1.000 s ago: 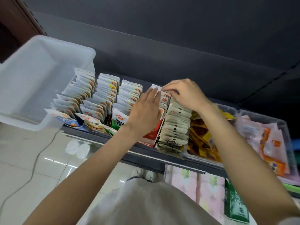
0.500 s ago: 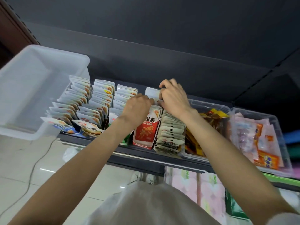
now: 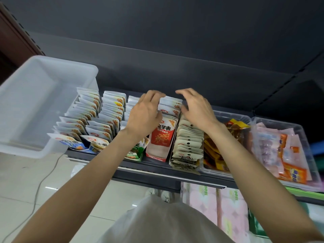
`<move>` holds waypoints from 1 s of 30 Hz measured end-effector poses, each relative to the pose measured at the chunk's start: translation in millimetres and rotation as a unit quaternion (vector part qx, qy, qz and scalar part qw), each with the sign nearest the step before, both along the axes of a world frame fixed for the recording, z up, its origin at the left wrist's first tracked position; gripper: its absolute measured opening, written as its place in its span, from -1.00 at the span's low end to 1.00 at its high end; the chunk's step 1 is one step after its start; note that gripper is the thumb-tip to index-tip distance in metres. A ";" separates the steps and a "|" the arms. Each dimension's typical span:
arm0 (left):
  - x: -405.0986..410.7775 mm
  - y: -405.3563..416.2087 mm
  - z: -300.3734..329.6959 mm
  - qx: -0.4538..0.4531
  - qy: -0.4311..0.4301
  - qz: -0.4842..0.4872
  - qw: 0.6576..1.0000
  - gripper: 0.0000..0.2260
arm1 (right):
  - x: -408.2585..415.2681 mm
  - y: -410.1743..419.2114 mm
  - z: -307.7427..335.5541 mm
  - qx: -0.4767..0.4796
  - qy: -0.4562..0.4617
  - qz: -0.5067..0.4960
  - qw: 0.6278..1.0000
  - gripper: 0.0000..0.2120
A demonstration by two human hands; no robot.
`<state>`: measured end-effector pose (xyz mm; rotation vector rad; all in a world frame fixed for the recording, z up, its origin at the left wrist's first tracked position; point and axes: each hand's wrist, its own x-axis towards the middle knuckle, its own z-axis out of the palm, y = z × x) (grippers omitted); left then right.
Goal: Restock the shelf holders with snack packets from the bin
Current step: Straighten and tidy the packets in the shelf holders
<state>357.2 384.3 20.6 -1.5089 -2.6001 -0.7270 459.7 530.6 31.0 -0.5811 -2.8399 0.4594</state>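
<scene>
Flanking the row of red snack packets (image 3: 163, 135) at frame centre, the left hand (image 3: 145, 114) and right hand (image 3: 197, 109) hover with fingers loosely spread, gripping nothing. The white bin (image 3: 43, 106) sits upper left on the shelf (image 3: 157, 165).

Both hands reach over the red snack packets (image 3: 164, 135) standing in a row on the shelf (image 3: 157, 168). The left hand (image 3: 146, 114) curls against the row's left side, the right hand (image 3: 196, 107) arches just right of it, above the beige packets (image 3: 188, 144). A white bin (image 3: 35, 104) sits far left of the hands.
</scene>
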 end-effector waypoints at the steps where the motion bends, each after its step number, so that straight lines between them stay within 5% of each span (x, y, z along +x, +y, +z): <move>1: -2.3 1.7 -0.6 -0.013 -0.012 -0.013 1.000 -0.54 | -0.9 0.9 -1.1 0.007 -0.003 0.002 1.000 -0.60; 5: -3.5 14.8 -16.5 -0.127 0.067 -0.046 0.989 -0.52 | -6.8 -0.6 -7.1 0.053 -0.015 0.014 0.998 -0.69; 8: -3.4 30.0 -22.1 -0.142 0.089 -0.035 0.985 -0.53 | -7.2 0.3 -7.1 0.000 0.024 -0.001 1.000 -0.76; 17: -16.4 35.5 -5.0 0.026 -0.007 -0.029 0.999 -0.69 | -1.8 4.3 -5.6 -0.021 -0.107 0.024 0.994 -0.32; 22: 38.5 5.8 11.4 0.108 -0.235 0.026 0.966 -0.54 | -1.4 12.7 0.1 -0.033 -0.052 0.015 0.998 -0.52; 30: 68.7 12.0 -17.1 0.066 -0.177 0.066 0.980 -0.37 | -33.4 23.6 4.6 -0.150 -0.155 0.102 0.971 -0.74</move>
